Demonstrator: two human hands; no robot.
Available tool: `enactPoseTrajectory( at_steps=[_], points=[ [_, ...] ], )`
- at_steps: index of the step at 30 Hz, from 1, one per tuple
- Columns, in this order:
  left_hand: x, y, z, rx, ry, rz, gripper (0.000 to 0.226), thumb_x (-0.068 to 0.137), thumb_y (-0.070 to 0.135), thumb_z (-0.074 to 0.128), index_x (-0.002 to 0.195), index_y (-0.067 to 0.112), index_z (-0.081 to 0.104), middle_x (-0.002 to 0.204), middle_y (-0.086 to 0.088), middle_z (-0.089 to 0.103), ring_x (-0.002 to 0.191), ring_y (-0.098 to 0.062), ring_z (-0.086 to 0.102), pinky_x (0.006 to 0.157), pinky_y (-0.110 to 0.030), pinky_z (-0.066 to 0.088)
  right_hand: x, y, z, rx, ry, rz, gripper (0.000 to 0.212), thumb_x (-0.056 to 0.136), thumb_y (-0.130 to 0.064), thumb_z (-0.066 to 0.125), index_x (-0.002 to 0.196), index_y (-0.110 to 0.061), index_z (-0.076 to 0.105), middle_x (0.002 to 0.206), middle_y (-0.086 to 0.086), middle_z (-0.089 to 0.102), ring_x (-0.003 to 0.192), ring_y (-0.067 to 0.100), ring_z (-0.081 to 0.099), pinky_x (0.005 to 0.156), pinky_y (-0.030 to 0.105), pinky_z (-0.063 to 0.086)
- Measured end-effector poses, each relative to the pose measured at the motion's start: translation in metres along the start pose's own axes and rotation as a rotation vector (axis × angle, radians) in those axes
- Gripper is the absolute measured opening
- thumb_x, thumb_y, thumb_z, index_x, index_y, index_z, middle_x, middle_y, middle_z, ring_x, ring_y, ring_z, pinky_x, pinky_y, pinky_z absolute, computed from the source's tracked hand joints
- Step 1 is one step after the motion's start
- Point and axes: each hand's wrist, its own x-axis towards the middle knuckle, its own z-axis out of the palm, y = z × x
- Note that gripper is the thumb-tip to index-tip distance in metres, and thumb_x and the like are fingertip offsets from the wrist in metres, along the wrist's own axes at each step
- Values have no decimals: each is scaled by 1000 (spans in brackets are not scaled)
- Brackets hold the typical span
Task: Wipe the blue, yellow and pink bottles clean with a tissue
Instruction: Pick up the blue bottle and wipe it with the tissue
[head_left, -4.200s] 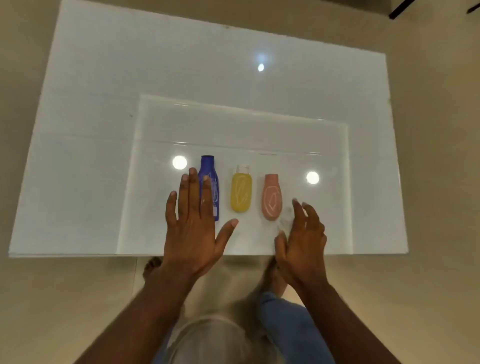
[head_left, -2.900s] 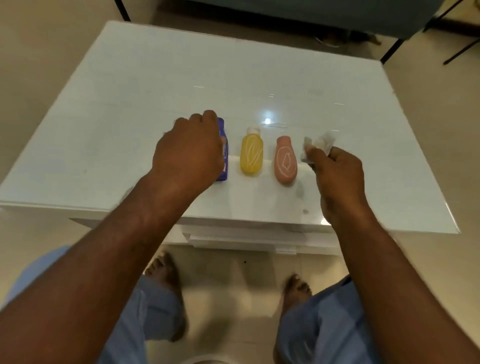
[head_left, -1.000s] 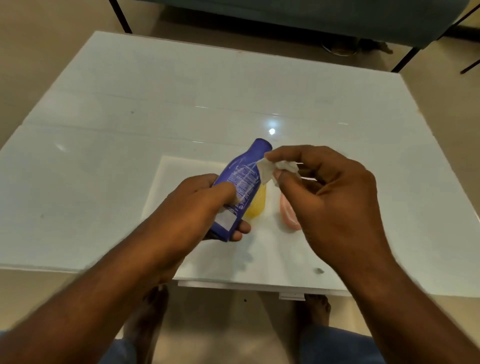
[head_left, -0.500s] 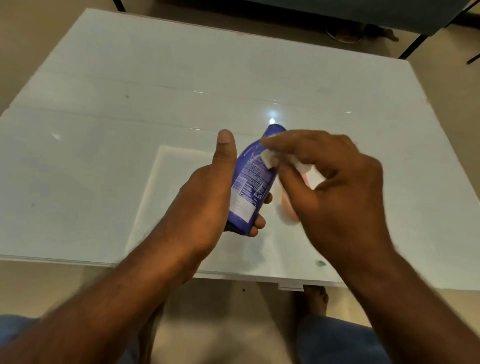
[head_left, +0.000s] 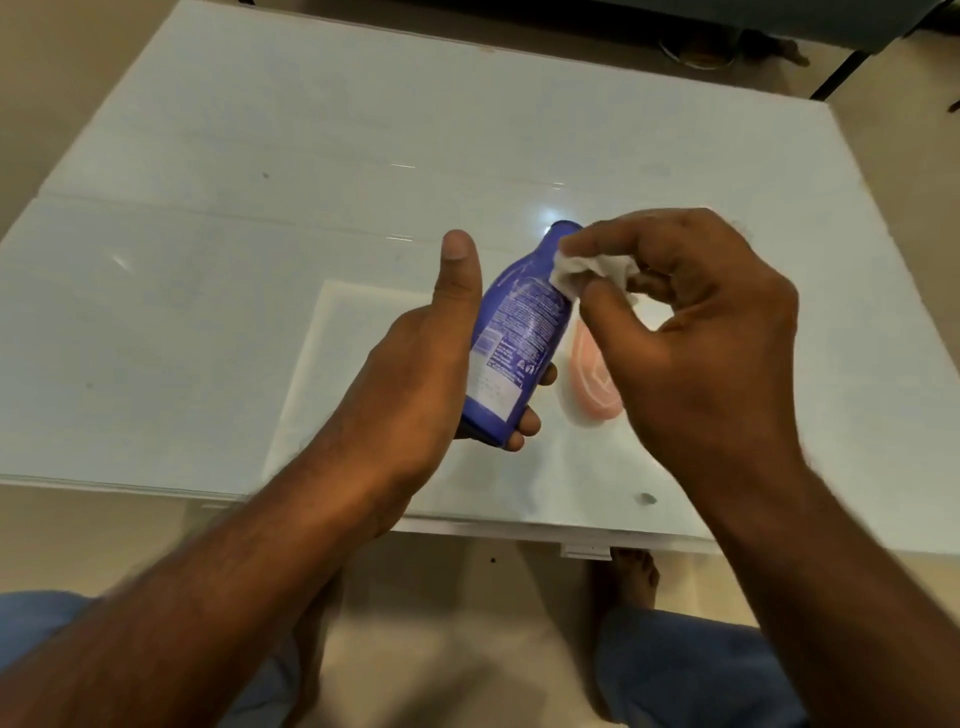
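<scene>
My left hand (head_left: 415, 379) grips the blue bottle (head_left: 519, 332) by its lower half and holds it tilted above the table, its printed back label facing me, thumb stretched up along its left side. A crumpled white tissue (head_left: 737, 270) is pinched in my right hand (head_left: 696, 343) and presses against the bottle's upper right shoulder, just below the cap. The pink bottle (head_left: 592, 374) lies flat on the table under my right hand, partly covered. The yellow bottle is hidden behind the blue bottle and my hands.
The white glass table (head_left: 260, 208) spreads wide to the left and back. A small dark speck (head_left: 647, 499) sits near the front edge. Dark furniture legs (head_left: 836, 78) stand beyond the far right corner. My bare foot (head_left: 628, 571) shows under the front edge.
The blue bottle was lifted off the table by my left hand and the tissue by my right. Over the last second the tissue has been rubbing near the bottle's neck.
</scene>
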Motion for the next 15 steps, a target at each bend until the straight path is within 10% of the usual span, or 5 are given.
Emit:
enactPoseTrajectory(
  at_steps=[7,12,15],
  points=[
    [-1,-2,0,-47,42,10,81,79,79,16,93,28,78,85,-3,82,82,-19,80,83,-40,64,-21,-24,16,-49,-180,-208,21,89,-12,73,107,-17,81,106,0,73,99,20,68,88,39,56],
    [1,-1,0,-15,-16,-17,80,72,78,19,104,28,72,87,-1,82,71,-25,79,72,-36,66,-2,-3,3,-14,-4,-12,22,97,-26,76,116,-15,79,113,0,75,101,4,64,86,5,52],
    [0,0,-1,-48,5,-2,76,79,77,18,99,29,72,83,0,82,69,-21,79,67,-32,65,-10,-9,6,9,-19,-31,17,95,-20,76,111,-15,79,110,1,73,98,8,66,86,14,55]
  ],
)
